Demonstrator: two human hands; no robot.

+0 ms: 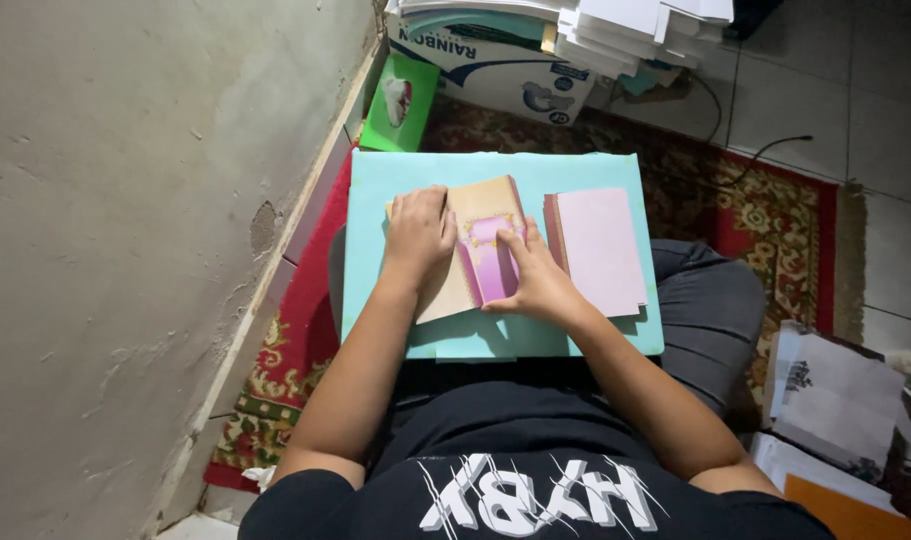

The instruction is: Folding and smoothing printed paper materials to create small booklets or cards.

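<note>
place: home floor corner | cues: patterned red rug (775,215), tiled floor (815,80), stacked paper (645,25), plaster wall (125,200)

A light turquoise board (495,170) is laid flat across the lap; on it a folded tan and pink card (480,250) is spread near the middle; a stack of pink cards (600,250) is placed just beside it.
</note>
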